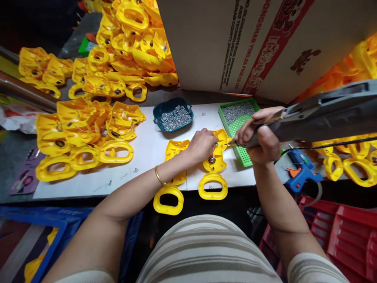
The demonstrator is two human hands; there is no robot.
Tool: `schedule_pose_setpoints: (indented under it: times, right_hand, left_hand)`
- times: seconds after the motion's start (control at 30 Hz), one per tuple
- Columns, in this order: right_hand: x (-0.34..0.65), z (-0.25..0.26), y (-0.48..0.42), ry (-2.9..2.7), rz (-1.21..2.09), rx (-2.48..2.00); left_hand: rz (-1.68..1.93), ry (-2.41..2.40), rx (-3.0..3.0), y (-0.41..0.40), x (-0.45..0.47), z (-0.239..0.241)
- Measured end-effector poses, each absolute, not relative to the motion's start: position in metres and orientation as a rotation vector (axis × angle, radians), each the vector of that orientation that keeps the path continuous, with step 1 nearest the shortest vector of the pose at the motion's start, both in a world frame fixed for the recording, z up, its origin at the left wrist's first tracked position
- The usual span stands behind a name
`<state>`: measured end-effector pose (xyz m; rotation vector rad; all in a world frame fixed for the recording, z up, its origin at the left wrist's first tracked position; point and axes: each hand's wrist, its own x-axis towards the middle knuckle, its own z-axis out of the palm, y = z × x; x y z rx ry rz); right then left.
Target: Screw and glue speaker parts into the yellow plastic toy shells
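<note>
My right hand (262, 137) is wrapped round a dark power screwdriver (321, 116), held almost level. Its thin bit points left at a yellow plastic shell half (219, 163) with a ring-shaped handle, lying open side up. Over that shell, my left hand (202, 144) has its fingers bent together near thin wires and a small round part; what the fingertips pinch is hidden. A second yellow shell half (176, 147) lies partly under my left forearm, its handle past the table's front edge.
A dark teal bowl (157, 122) and a green perforated tray (247, 159) hold small metal screws. Yellow shells (73, 129) are piled at left. A large carton (206, 47) stands behind. A blue glue gun (303, 173) and red crate (350, 232) are at right.
</note>
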<state>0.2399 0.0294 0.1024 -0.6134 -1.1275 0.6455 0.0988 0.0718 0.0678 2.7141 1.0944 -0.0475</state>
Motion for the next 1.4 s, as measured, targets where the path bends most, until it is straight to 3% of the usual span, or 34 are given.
schedule_pose_setpoints:
  times: [0.23,0.4,0.73,1.0,1.17,1.4]
  right_hand:
    - [0.269,0.086,-0.006,-1.066,0.684,-0.68]
    - [0.274,0.073,-0.024,-1.019,0.713,-0.736]
    - [0.27,0.074,-0.041,-1.055,0.675,-0.779]
    - [0.279,0.073,-0.054,-1.05,0.66,-0.81]
    - [0.285,0.067,-0.061,-1.015,0.67,-0.836]
    - [0.277,0.071,-0.06,-1.057,0.641,-0.796]
  left_hand:
    - [0.059,0.709,2.715,0.057,0.01,0.081]
    - [-0.088,0.941,2.687,0.036,-0.039,0.06]
    - [0.213,1.107,2.661,0.052,-0.002,0.032]
    - [0.47,1.039,2.8,0.03,-0.008,0.05]
    - [0.124,0.497,2.915,-0.008,-0.005,0.057]
    - [0.185,0.645,2.87,-0.041,0.032,0.037]
